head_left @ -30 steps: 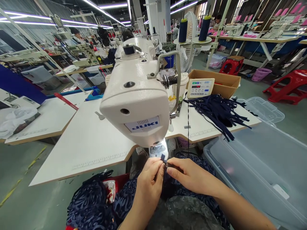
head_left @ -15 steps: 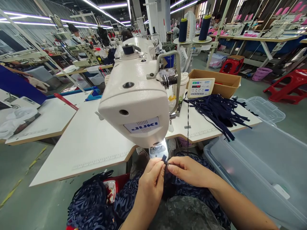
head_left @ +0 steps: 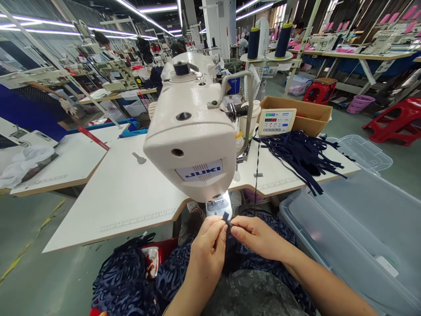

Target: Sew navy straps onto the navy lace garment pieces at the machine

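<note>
Just in front of the lit needle area of a white sewing machine point(head_left: 194, 145), my two hands meet. My left hand point(head_left: 208, 245) pinches a narrow navy fabric strip point(head_left: 226, 216), whose short end sticks up past the fingertips. My right hand point(head_left: 256, 235) is closed, thumb and finger pinching dark material at the same spot; the strip's lower part is hidden by the fingers. Patterned navy fabric point(head_left: 128, 276) lies heaped below and around my forearms.
A pile of navy strips point(head_left: 299, 151) lies on the right of the white table point(head_left: 131, 197), by a control panel point(head_left: 276, 121) and cardboard box point(head_left: 312, 115). A clear plastic bin point(head_left: 355, 237) stands at right. Red scissors or a similar tool point(head_left: 94, 138) lie at left.
The view has shifted slightly, baring a small grey metal piece on the table left of the machine. Both hands keep nearly the same pinch on the strip.
</note>
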Demonstrator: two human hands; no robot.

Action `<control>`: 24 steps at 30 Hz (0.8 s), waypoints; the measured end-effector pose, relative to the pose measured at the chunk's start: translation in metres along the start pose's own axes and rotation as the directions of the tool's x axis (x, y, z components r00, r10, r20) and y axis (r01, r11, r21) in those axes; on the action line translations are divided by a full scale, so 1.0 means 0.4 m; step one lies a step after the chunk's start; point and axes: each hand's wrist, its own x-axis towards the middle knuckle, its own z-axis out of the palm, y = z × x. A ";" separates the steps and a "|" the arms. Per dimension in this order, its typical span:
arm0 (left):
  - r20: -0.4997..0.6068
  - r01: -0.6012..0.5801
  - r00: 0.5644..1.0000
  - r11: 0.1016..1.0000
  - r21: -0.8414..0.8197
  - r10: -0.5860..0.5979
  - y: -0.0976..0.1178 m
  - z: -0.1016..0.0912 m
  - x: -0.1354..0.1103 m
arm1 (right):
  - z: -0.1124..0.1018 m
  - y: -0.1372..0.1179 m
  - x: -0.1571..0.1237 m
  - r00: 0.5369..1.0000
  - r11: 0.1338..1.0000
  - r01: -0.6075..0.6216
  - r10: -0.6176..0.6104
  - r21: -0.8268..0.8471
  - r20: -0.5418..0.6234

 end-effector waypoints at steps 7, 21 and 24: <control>0.007 -0.069 0.998 0.997 0.036 0.069 0.000 0.003 -0.006 | -0.006 -0.016 -0.010 0.999 0.997 -0.048 0.048 -0.064 0.008; 0.009 0.058 0.998 0.996 -0.068 -0.058 0.009 0.001 0.008 | -0.017 0.001 -0.004 0.990 0.999 0.041 -0.044 -0.024 -0.133; 0.024 0.078 0.997 0.995 -0.063 -0.076 0.012 0.004 0.007 | -0.023 -0.014 -0.005 0.978 0.990 0.014 -0.042 -0.141 -0.203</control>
